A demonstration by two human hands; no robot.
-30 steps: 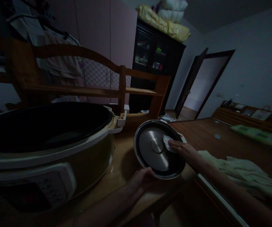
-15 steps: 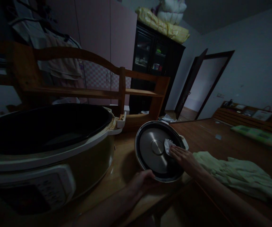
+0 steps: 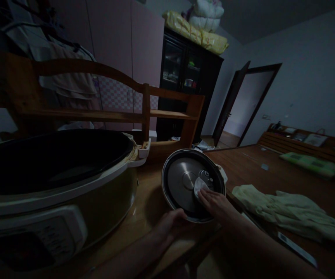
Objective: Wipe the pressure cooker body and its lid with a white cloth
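A round pot lid (image 3: 175,176) stands tilted on the wooden desk, its metal inner face towards me and a dark ring around the edge. My left hand (image 3: 170,224) grips the lid's lower rim, the thumb over the edge and the other fingers hidden behind it. With my right hand (image 3: 214,203) I press a white cloth or tissue (image 3: 199,186) against the inner face, right of its round centre. A small round valve fitting (image 3: 206,174) shows just above the cloth. Left of the lid is a large rice cooker (image 3: 109,205), open at the top, with a dark inner pot.
A wooden shelf rail (image 3: 109,115) runs behind the cooker. To the right, a pale green garment (image 3: 275,203) lies on a brown surface, with a white phone-like object (image 3: 297,248) near it. Further back stand a black cabinet (image 3: 192,81) and an open door (image 3: 233,99).
My right hand has slid the white cloth down and left across the lid's inner face, uncovering the valve fitting. My left hand keeps its hold on the rim. The view has shifted slightly.
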